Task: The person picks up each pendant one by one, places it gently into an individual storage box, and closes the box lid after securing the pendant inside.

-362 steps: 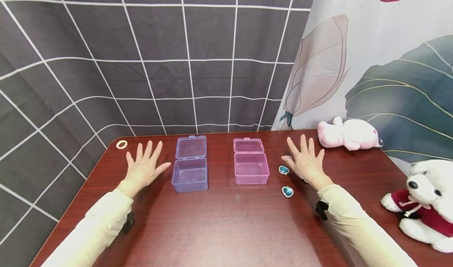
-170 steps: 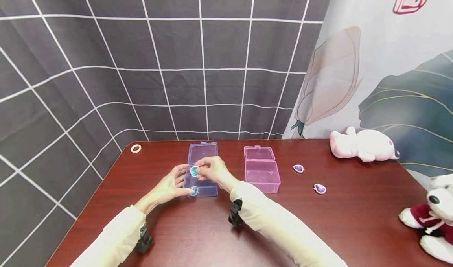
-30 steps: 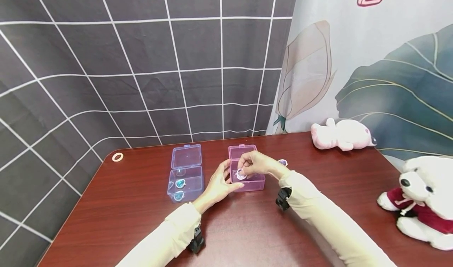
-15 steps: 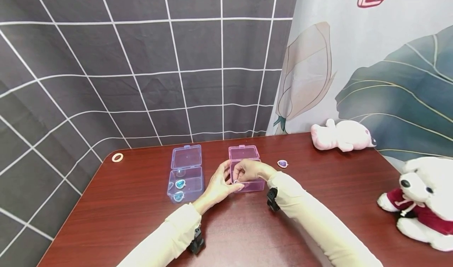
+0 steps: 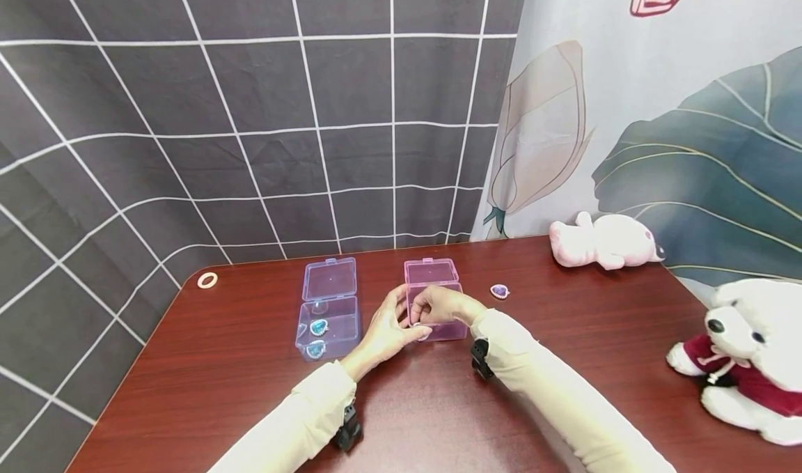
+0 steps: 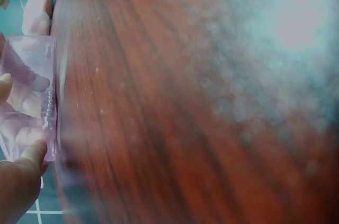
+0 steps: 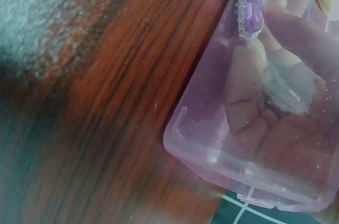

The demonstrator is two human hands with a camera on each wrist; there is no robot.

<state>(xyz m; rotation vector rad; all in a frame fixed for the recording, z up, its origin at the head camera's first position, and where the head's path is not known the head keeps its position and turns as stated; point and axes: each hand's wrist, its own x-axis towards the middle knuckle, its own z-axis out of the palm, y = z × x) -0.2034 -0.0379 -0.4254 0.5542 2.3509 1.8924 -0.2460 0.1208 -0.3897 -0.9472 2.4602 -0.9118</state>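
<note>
My left hand (image 5: 383,328) holds the small pink clear box (image 5: 452,331) at its left front corner, thumb at the front wall. Its hinged lid (image 5: 432,272) stands open at the back. Reaching down inside is my right hand (image 5: 440,304), fingers curled. Through the clear wall in the right wrist view, a purple heart-shaped gem (image 7: 250,12) with a beaded rim shows low in the box, right at my thumb and fingertip. A second purple gem (image 5: 499,291) lies on the table to the right. Two blue gems (image 5: 319,327) sit in the open blue box (image 5: 351,344) on the left.
At the table's (image 5: 250,403) far left corner lies a pale ring (image 5: 207,280). A pink plush toy (image 5: 601,242) rests at the back right, and a white plush dog (image 5: 739,347) in a red top sits nearer on the right.
Over the last second my right hand has lowered the purple gem into the pink box. Earlier the blue gems went from the right side of the table into the blue box.
</note>
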